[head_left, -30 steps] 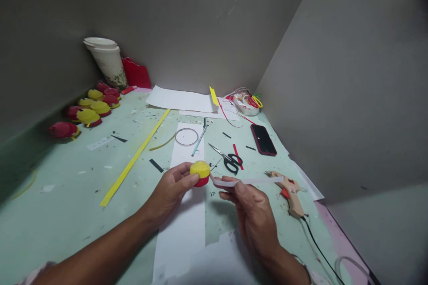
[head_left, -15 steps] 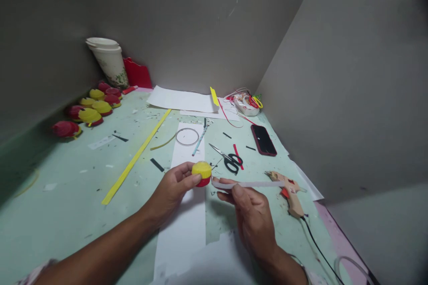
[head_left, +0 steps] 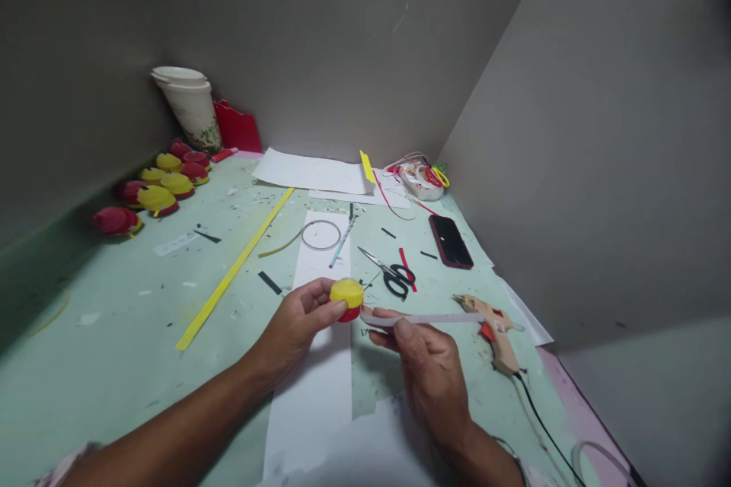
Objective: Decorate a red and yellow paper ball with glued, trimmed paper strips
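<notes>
Above a pale green tabletop (head_left: 126, 388), the left hand (head_left: 300, 323) closes thumb and fingers around a small yellow-and-red ridged piece (head_left: 346, 291), held over a long white paper sheet (head_left: 311, 418). The right hand (head_left: 437, 373), fingers curled, pinches a narrow white strip (head_left: 442, 318), its near end right beside the piece, though whether they touch is unclear. Beyond the hands lie black-handled scissors (head_left: 395, 278); a tan glue gun (head_left: 498, 331) lies to the right.
</notes>
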Motion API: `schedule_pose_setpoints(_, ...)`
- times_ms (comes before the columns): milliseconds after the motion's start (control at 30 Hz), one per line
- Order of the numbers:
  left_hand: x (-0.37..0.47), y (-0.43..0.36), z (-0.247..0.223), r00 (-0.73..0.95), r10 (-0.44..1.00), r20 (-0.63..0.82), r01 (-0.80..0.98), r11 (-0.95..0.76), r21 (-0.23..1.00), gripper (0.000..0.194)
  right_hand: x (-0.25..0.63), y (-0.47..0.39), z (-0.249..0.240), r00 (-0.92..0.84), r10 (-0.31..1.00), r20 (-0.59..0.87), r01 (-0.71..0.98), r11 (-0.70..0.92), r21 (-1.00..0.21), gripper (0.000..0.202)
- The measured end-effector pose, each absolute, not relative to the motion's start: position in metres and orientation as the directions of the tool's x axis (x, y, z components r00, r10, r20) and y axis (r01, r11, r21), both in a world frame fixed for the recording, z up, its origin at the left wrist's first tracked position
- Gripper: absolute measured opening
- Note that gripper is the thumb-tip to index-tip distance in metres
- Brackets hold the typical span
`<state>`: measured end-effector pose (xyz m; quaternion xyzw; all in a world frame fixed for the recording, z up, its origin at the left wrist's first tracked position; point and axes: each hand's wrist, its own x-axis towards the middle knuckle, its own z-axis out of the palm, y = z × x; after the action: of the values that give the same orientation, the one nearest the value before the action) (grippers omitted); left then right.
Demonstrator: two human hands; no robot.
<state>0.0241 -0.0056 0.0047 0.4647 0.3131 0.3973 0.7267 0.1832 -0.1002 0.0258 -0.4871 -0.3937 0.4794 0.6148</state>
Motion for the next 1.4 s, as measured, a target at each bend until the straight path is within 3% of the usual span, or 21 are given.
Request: schedule_pose_setpoints(1400, 0.0249, -0.0051, 0.0044, 0.466, 0.885, -0.018, -0.225, 0.138, 0.965, 0.024, 0.1815, -0.0971, 0.0217, 0.251, 0.968, 0.018, -0.148, 0.057, -0.987, 0.032)
